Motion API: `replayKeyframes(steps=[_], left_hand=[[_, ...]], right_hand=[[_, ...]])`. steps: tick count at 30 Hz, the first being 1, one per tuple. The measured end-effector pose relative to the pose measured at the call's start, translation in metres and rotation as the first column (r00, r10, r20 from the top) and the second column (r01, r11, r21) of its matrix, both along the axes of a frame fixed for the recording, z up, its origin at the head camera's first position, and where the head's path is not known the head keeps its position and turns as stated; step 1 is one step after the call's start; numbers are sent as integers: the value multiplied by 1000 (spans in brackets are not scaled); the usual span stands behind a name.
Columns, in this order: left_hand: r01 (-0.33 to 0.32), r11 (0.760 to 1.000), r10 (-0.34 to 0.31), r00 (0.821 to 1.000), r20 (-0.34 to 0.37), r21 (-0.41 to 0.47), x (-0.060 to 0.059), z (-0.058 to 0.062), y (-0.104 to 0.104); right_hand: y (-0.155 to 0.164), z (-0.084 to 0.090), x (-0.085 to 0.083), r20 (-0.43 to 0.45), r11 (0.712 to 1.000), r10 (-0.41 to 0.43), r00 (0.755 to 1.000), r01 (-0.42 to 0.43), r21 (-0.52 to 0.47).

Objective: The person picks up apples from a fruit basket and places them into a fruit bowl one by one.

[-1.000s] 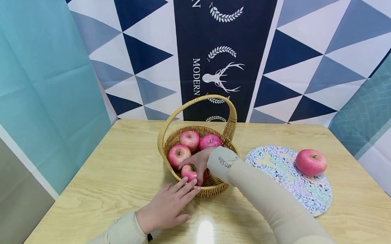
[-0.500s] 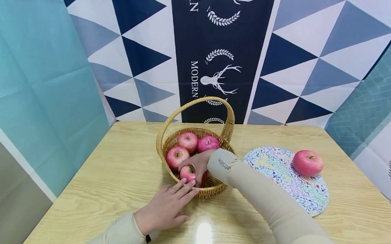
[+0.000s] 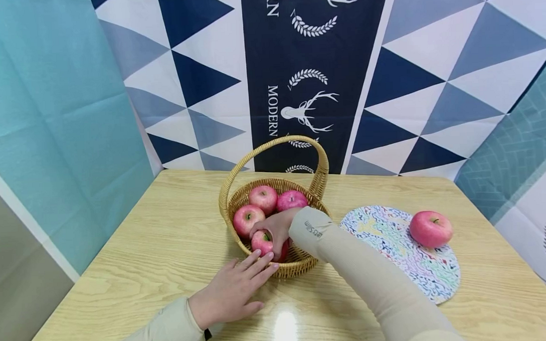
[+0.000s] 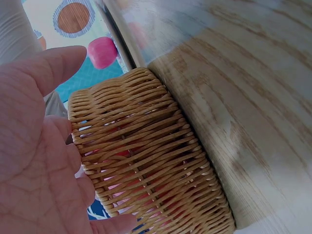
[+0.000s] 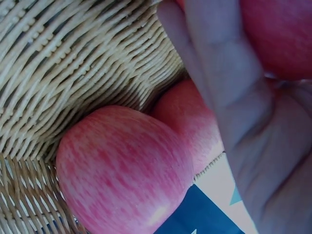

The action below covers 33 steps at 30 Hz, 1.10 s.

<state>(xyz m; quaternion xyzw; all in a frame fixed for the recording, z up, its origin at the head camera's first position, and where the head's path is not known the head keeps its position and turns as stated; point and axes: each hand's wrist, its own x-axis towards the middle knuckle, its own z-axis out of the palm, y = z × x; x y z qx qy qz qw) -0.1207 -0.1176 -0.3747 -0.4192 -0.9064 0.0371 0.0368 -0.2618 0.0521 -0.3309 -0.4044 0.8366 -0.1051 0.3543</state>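
A wicker basket [image 3: 299,269] with a tall arched handle stands on the table, several apples inside it. My right hand [image 3: 278,227] reaches into it and grips the front apple [image 3: 261,242], thumb and fingers round its sides. In the right wrist view that apple [image 5: 282,39] fills the top right corner, against the palm. Other apples [image 3: 248,219] lie behind and left of it. My left hand [image 3: 232,291] has its fingers extended to the basket's front rim, the tips right at the edge. In the left wrist view the left palm [image 4: 39,156] faces the woven wall [image 4: 141,141].
To the right lies a round mat [image 3: 392,231] with a colourful squiggle pattern, and one apple [image 3: 430,228] sits on its right side. The basket's handle [image 3: 272,143] arches above the apples. A patterned cloth [image 3: 206,82] hangs behind the wooden table [image 3: 175,229].
The camera view has shifted slightly. Both hands stay where they were at the basket, the right one still holding the front apple.
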Motion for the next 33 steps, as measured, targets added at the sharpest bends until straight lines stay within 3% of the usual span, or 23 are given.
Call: replayKeyframes(steps=[7, 15, 25, 33], left_hand=[[-1, 1000, 1, 1000, 5, 3, 1, 0, -1], [-19, 1000, 20, 1000, 20, -9, 0, 0, 1], [-24, 1000, 25, 1000, 11, -17, 0, 0, 0], [-10, 1000, 10, 1000, 2, -2, 0, -2, 0]], right_hand=[[4, 3, 2, -33, 999, -12, 999, 11, -41], [4, 9, 3, -50, 1000, -2, 999, 3, 15], [2, 13, 0, -75, 1000, -12, 997, 11, -7], [2, 28, 3, -124, 997, -65, 990, 70, 38]])
